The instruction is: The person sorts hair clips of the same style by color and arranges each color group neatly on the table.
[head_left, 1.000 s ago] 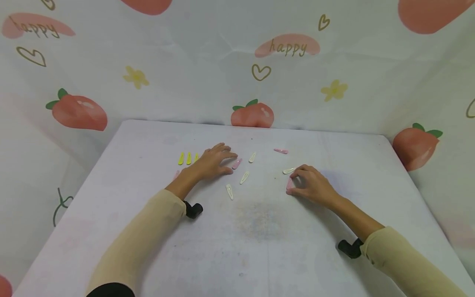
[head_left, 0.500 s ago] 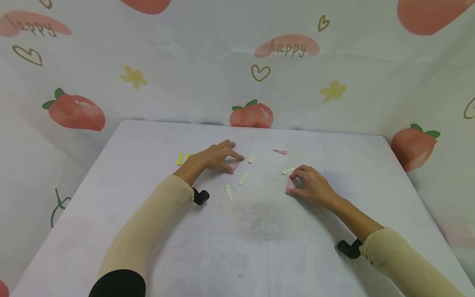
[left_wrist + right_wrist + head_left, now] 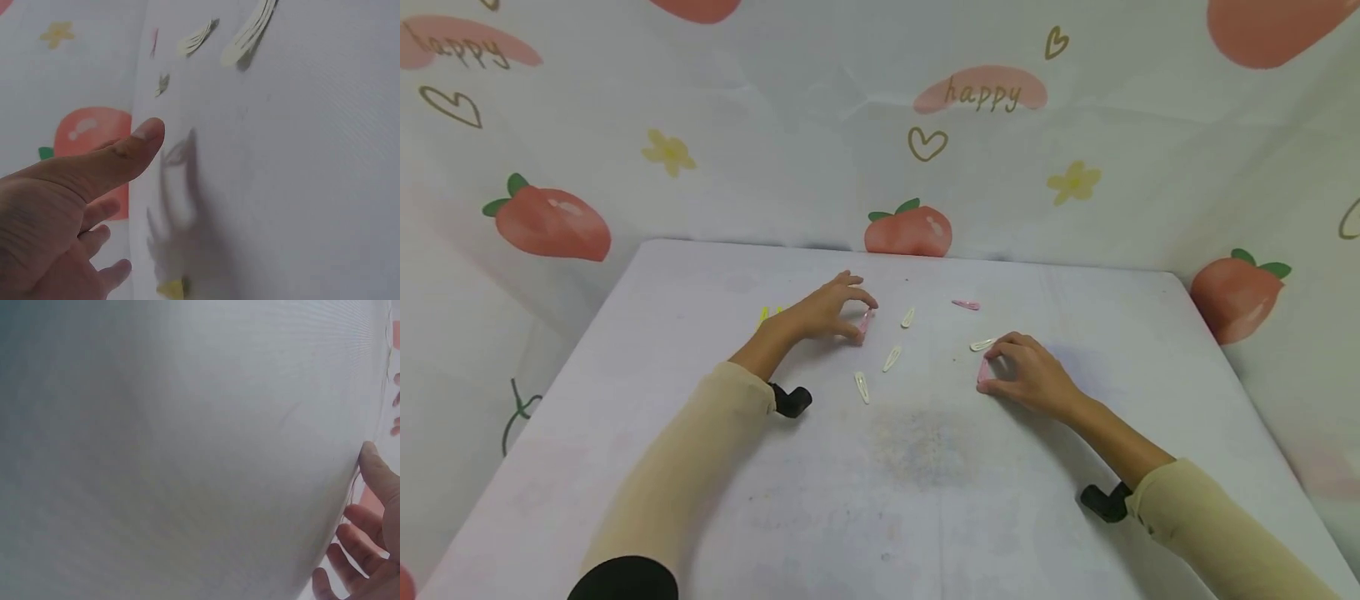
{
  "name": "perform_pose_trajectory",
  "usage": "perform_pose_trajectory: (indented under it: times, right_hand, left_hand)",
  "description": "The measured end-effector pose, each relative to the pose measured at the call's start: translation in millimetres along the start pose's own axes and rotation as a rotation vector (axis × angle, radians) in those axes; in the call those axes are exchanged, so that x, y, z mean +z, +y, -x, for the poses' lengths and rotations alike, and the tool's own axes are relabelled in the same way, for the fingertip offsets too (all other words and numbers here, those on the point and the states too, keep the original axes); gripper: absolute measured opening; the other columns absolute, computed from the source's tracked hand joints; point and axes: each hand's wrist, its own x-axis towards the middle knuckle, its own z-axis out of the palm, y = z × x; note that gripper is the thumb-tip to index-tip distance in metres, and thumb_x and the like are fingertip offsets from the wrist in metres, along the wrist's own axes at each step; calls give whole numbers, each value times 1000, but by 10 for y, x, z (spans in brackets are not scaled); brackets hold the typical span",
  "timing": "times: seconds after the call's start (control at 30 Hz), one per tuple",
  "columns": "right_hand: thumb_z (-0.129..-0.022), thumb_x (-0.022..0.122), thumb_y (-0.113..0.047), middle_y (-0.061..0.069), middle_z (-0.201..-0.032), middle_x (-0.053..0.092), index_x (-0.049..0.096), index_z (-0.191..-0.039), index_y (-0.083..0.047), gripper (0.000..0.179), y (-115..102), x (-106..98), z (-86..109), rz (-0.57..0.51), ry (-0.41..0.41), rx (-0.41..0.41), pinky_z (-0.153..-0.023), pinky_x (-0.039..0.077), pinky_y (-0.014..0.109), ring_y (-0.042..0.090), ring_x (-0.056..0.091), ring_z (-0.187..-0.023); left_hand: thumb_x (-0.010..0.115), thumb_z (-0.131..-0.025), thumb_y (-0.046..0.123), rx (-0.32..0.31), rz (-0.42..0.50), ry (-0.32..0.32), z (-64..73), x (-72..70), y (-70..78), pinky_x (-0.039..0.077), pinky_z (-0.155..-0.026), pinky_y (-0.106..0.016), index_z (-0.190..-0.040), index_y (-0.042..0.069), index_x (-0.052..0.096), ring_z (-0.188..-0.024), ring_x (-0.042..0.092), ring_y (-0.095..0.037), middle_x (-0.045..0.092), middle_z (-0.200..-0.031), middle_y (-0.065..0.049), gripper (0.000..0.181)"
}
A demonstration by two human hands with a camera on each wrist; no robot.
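My left hand pinches a pink snap hair clip between thumb and forefinger, over the back middle of the table. In the left wrist view the thumb hides that clip, and the hand's shadow falls on the tabletop. To the right, my right hand holds another pink hair clip by its two ends, low at the tabletop. A white hair clip lies just behind its fingers. Yellow hair clips lie behind my left wrist, partly covered by it.
Between the hands lie white hair clips: a far one, a middle one and a near one. One more pink hair clip lies farther back. The white table ends at a printed curtain behind.
My left hand has reached over a pink hair clip, taken it between thumb and forefinger, and drawn it slightly left, up off its spot. My right hand has stayed in place.
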Motion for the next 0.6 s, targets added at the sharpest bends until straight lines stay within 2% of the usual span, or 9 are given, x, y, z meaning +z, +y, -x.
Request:
perform_pose_trajectory:
  times: [0.1, 0.27, 0.37, 0.6]
  right_hand:
    - [-74, 89, -26, 10, -113, 63, 71, -105, -5, 41, 8, 7, -4, -1, 5, -9, -96, 46, 53, 32, 56, -113]
    - [-74, 89, -26, 9, -113, 63, 71, -105, -4, 42, 5, 5, -18, 5, 2, -13, -97, 46, 52, 31, 56, -113]
    - [-74, 89, -26, 10, -113, 63, 71, -106, -4, 42, -4, 1, -20, 8, 2, -11, -97, 46, 52, 32, 56, -113]
    - [-74, 89, -27, 10, -114, 63, 71, -105, -4, 43, -18, -6, -1, 7, -3, 5, -98, 45, 53, 33, 55, -115]
  left_hand:
    - [87, -77, 16, 9, 4, 35, 170, -48, -65, 19, -117, -57, -127, 13, 67, -152, 4, -35, 29, -159, -18, 54]
    - [88, -75, 19, 6, -41, 69, 542, -115, -212, 15, -114, -65, -127, 13, 68, -151, 5, -39, 31, -158, -20, 56]
    - [88, -74, 19, -19, -52, 92, 754, -138, -327, 15, -112, -68, -126, 14, 68, -151, 6, -41, 32, -157, -19, 56]
    - [89, -73, 21, -56, -47, 129, 1095, -126, -539, 15, -110, -71, -121, 9, 70, -148, 10, -48, 35, -153, -25, 53]
